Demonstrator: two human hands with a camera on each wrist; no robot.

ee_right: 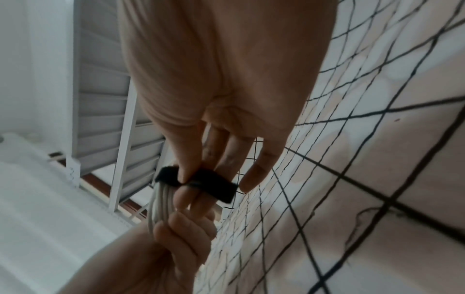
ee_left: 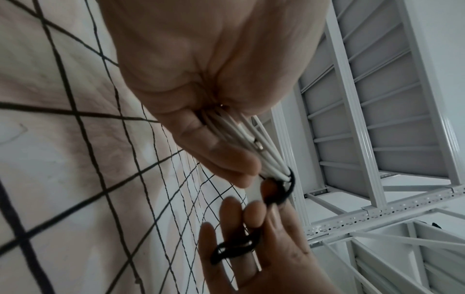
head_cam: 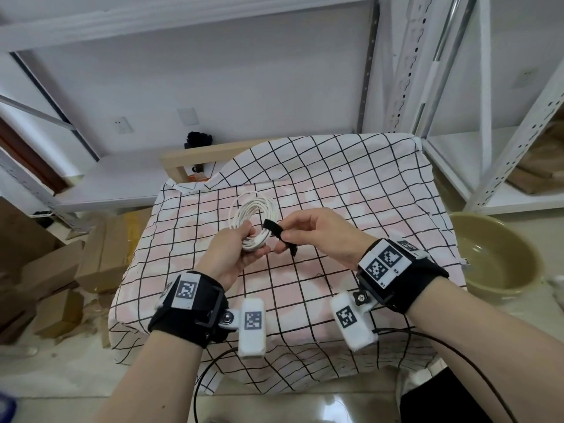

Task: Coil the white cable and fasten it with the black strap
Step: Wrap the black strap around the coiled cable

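Your left hand [head_cam: 235, 248]: grip curled round the bunched white cable [head_cam: 254, 213] | your right hand [head_cam: 317, 232]: thumb and fingers pinching the black strap [head_cam: 279, 235], looped over the coil's near side | both held above the checked bench [head_cam: 351, 184]

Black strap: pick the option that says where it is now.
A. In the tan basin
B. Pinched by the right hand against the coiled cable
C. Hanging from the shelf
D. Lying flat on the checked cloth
B: the right hand pinches the strap at the cable, which the left hand grips above the cloth.
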